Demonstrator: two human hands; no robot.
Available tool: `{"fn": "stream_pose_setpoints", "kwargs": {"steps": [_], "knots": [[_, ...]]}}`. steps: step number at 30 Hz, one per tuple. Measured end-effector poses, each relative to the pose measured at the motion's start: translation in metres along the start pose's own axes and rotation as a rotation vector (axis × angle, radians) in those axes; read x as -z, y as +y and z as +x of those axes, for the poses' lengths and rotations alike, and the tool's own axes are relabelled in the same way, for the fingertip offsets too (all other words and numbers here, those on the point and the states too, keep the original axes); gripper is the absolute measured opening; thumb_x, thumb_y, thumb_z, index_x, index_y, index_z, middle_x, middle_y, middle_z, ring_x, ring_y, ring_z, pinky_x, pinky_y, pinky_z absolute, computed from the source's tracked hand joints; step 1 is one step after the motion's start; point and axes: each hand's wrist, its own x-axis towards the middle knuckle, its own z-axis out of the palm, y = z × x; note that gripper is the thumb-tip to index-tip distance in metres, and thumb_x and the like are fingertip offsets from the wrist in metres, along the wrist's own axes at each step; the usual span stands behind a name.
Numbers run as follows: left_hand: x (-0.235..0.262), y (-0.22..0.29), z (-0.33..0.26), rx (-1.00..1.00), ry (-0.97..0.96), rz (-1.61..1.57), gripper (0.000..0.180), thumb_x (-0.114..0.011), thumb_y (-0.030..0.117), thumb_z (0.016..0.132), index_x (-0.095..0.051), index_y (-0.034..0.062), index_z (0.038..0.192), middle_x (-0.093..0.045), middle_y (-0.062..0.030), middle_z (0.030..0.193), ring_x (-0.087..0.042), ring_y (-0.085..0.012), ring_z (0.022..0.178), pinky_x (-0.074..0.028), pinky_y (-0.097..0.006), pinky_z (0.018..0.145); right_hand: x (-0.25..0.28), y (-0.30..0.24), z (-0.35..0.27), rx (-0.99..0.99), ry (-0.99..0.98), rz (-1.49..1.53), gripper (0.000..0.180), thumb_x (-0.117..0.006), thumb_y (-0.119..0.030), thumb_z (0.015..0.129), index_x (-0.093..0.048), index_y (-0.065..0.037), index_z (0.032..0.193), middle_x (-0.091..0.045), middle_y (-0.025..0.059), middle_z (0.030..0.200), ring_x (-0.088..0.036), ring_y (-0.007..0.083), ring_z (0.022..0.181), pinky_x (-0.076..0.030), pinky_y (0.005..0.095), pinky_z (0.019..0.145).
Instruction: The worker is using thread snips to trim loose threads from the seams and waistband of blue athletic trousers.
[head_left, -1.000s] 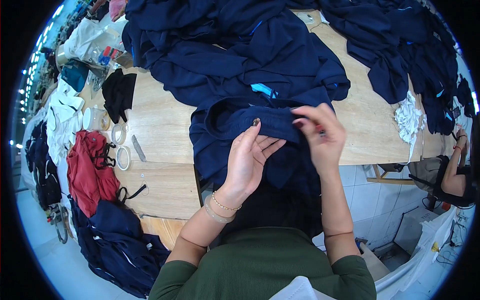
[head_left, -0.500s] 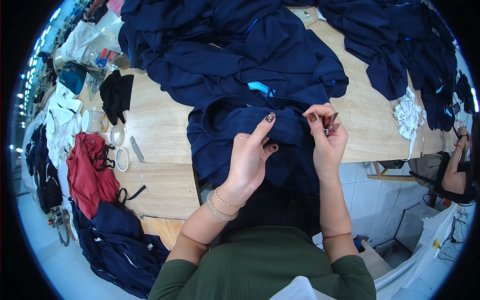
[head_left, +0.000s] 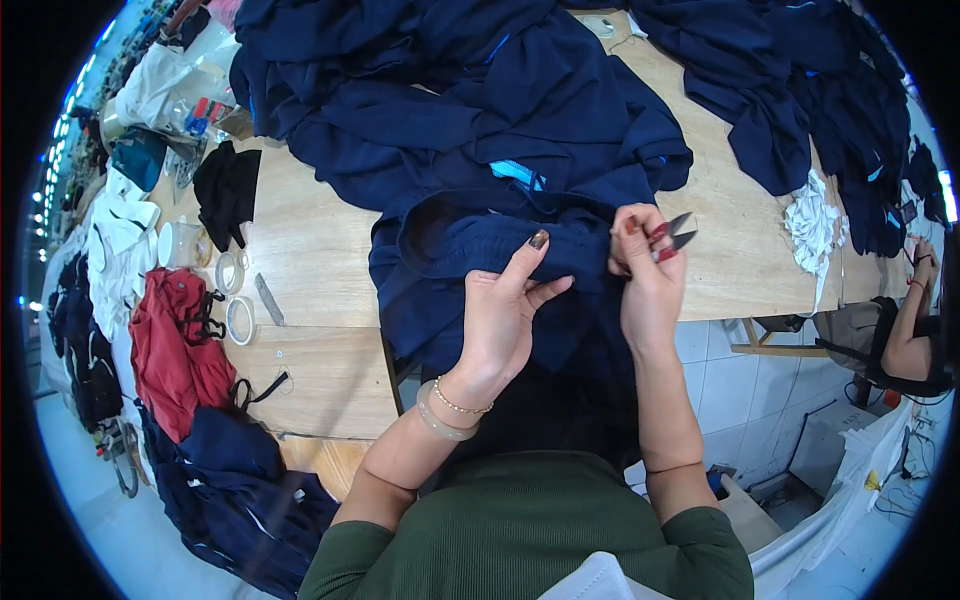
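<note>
The held garment (head_left: 460, 250) is showing navy blue, and the snips (head_left: 682, 241) are showing red and dark grey. The bench (head_left: 310, 240) is displaying tan wood grain; the shirt (head_left: 560, 520) is showing ribbed dark green, the strip (head_left: 517, 175) light blue, the crumpled cloth (head_left: 811, 235) white.

Both forearms reach up from the near edge — the left forearm (head_left: 415, 455) slants far and rightward, while the right forearm (head_left: 666, 415) runs almost straight toward the far side. The left hand (head_left: 503, 315) stretches its thumb (head_left: 525, 258) far and right, nail showing, with one finger nearer, pointing right; its other fingers are mostly hidden. The right hand (head_left: 645, 265) sits a little farther away — fingers curled into a fist, thumb bent over them. The hands are near each other, not touching.
</note>
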Motion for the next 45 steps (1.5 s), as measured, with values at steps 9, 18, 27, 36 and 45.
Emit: {"fn": "stream_pose_setpoints", "kwargs": {"steps": [9, 18, 27, 36, 45], "knots": [[-0.004, 0.001, -0.002, -0.006, 0.018, 0.040, 0.018, -0.064, 0.017, 0.098, -0.073, 0.0011, 0.097, -0.071, -0.0043, 0.096, -0.068, -0.0104, 0.084, -0.060, -0.031, 0.076, -0.013, -0.003, -0.006, 0.740, -0.108, -0.672, 0.014, -0.071, 0.005, 0.082, -0.068, -0.001, 0.094, -0.055, 0.0051, 0.078, -0.053, 0.0130, 0.066, -0.040, 0.0233, 0.058], [-0.006, 0.015, 0.001, -0.071, 0.001, 0.033, 0.020, -0.064, 0.018, 0.098, -0.072, 0.0009, 0.092, -0.072, -0.0058, 0.093, -0.069, -0.0115, 0.082, -0.060, -0.030, 0.079, 0.007, -0.024, -0.022, -0.084, -0.097, 0.005, 0.009, -0.058, -0.012, 0.101, -0.056, -0.004, 0.103, -0.054, -0.0027, 0.081, -0.043, 0.0017, 0.063, -0.032, 0.0169, 0.056], [-0.010, 0.014, 0.000, -0.080, 0.004, 0.039, 0.023, -0.064, 0.020, 0.098, -0.073, 0.0007, 0.090, -0.073, -0.0066, 0.093, -0.070, -0.0118, 0.083, -0.060, -0.028, 0.077, 0.001, -0.026, -0.039, -0.103, -0.158, -0.091, 0.010, -0.055, -0.012, 0.102, -0.057, -0.003, 0.104, -0.055, -0.0044, 0.073, -0.041, -0.0002, 0.060, -0.029, 0.0164, 0.054], [-0.009, 0.013, -0.001, -0.095, 0.004, 0.056, 0.022, -0.064, 0.021, 0.099, -0.072, 0.0007, 0.094, -0.073, -0.0075, 0.094, -0.070, -0.0118, 0.083, -0.060, -0.028, 0.077, -0.005, -0.026, -0.035, -0.113, -0.148, -0.055, 0.010, -0.055, -0.013, 0.103, -0.057, -0.003, 0.103, -0.053, -0.0046, 0.070, -0.040, 0.0002, 0.060, -0.028, 0.0169, 0.054], [-0.009, 0.014, 0.001, -0.078, 0.023, 0.033, 0.024, -0.063, 0.021, 0.099, -0.072, 0.0010, 0.092, -0.073, -0.0061, 0.092, -0.069, -0.0111, 0.082, -0.060, -0.029, 0.078, 0.006, -0.030, -0.030, -0.053, -0.126, -0.041, 0.011, -0.057, -0.011, 0.101, -0.058, -0.002, 0.107, -0.057, -0.0019, 0.080, -0.044, 0.0020, 0.065, -0.034, 0.0177, 0.057]]}}
